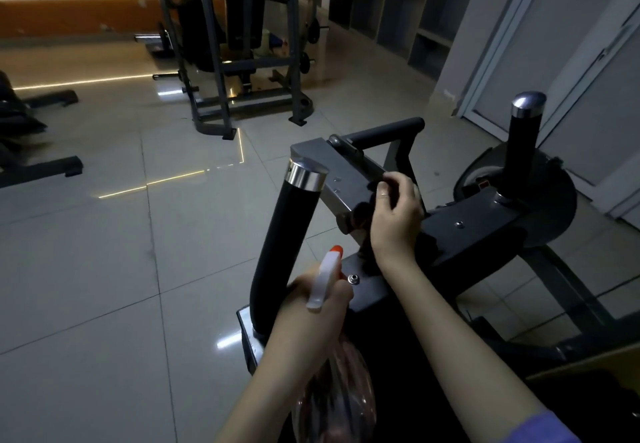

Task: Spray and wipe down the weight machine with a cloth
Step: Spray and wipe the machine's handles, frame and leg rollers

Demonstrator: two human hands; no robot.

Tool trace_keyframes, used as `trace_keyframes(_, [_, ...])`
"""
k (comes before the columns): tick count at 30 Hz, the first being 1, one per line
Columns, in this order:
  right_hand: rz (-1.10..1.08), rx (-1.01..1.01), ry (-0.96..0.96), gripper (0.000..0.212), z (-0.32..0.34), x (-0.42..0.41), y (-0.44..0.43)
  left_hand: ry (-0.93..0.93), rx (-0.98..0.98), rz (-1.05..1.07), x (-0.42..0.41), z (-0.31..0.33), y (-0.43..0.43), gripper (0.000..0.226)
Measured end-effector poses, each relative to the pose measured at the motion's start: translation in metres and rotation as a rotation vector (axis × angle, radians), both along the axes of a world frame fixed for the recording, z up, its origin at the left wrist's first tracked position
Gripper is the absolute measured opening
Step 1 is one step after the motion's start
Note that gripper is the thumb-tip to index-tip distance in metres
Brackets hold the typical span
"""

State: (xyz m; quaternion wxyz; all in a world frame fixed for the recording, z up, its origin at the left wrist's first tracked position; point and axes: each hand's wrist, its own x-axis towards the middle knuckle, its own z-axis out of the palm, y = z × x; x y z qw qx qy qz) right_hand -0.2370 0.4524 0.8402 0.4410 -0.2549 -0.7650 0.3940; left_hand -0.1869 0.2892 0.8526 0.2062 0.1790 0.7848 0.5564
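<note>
Both hands are occupied. Left hand [317, 299] grips the neck of a clear plastic spray bottle [334, 397] with a white trigger and orange nozzle, held low beside the near black padded handle [278, 245]. Right hand [398, 215] is curled round a dark bunched cloth [362, 212], pinching it against the grey steel arm [334, 174] of the weight machine [467, 231], close to a joint.

Likely hazards: the nozzle points up and away from the frame, toward the glossy tiled floor [138, 234]. A squeeze from this pose would probably wet the tiles and leave them slippery, not dampen the metal. The cloth hangs close to bolts and a hinge-like joint, where it may snag. Fingers could be nipped if the arm swings. Dark cloth on dark paint in dim light makes missed patches hard to notice.

Appearance of the machine: grey square-section steel, black plates with bright bolt heads, two black padded handles capped in chrome, and a rounded dark housing at right. Whether any part is wet cannot be told.
</note>
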Motion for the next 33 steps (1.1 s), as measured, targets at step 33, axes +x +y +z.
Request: trace_keyframes(33, [0.210,0.388,-0.583,0.041,-0.013,0.010,0.056,-0.008,-0.009,0.047,0.012,0.023,0.001,0.019])
